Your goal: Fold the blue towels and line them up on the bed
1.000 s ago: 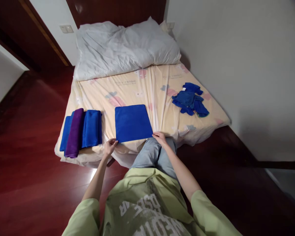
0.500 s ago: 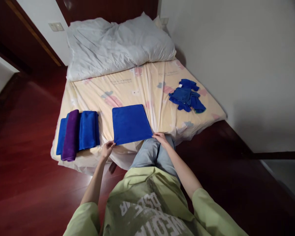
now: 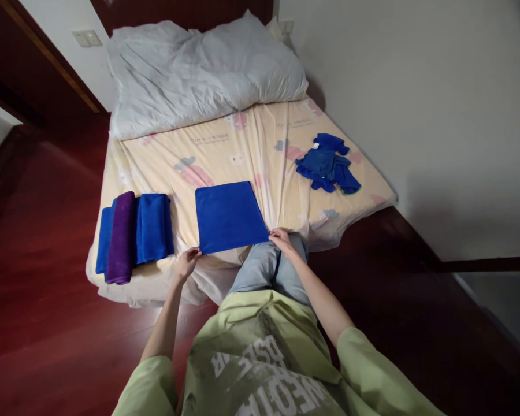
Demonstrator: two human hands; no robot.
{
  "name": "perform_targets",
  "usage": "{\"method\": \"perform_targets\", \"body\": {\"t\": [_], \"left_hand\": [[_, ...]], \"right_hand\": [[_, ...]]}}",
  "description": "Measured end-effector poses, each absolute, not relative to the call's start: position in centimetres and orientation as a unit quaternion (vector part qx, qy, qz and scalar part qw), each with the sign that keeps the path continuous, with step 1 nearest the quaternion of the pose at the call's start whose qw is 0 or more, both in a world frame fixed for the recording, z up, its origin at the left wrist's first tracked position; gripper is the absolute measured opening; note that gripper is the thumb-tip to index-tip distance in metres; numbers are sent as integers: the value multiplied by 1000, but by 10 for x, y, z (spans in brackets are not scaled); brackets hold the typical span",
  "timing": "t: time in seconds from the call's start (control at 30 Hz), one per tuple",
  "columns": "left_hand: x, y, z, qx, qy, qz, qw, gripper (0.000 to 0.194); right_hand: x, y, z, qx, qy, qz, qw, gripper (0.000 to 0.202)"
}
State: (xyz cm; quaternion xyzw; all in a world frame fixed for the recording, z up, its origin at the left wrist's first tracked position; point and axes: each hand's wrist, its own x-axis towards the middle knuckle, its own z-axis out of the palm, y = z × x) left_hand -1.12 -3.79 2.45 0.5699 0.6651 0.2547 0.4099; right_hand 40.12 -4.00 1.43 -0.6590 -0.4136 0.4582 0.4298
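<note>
A flat blue towel (image 3: pixel 229 215) lies spread near the front edge of the bed, its near edge pulled straight. My left hand (image 3: pixel 188 263) is closed, pinching the near left corner. Closed on the near right corner is my right hand (image 3: pixel 281 239), just above my legs. Left of the towel, folded blue towels (image 3: pixel 154 225) lie side by side, with a rolled purple towel (image 3: pixel 121 237) among them. Several crumpled blue cloths (image 3: pixel 327 164) sit in a loose heap on the right side of the bed.
The bed has a cream printed sheet (image 3: pixel 225 156) with wrinkles running to its front edge. A big white pillow or quilt (image 3: pixel 203 72) covers the head end. A wall (image 3: pixel 416 115) borders the right side, and dark red floor (image 3: pixel 39 231) shows at the left.
The view has shifted slightly. Both hands keep their pinch on the blue towel's near corners, and the towel looks much the same.
</note>
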Motion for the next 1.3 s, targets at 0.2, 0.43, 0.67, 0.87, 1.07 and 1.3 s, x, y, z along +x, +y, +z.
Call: {"method": "perform_targets", "body": {"t": [0.2, 0.43, 0.67, 0.87, 1.07, 1.3], "left_hand": [[-8, -30, 31, 578, 679, 224, 394, 40], [-10, 20, 40, 570, 676, 191, 426, 58], [9, 53, 36, 586, 728, 211, 286, 44], [42, 22, 34, 615, 744, 212, 155, 46], [55, -8, 21, 737, 620, 230, 139, 55], [50, -14, -5, 755, 615, 193, 121, 61]], "right_hand": [[402, -35, 8, -666, -444, 443, 405, 19], [396, -1, 16, -680, -488, 385, 388, 19], [385, 69, 34, -742, -549, 267, 276, 21], [364, 134, 42, -732, -601, 198, 253, 34], [329, 168, 28, -604, -760, 152, 186, 53], [335, 198, -3, -664, -726, 126, 126, 67]]}}
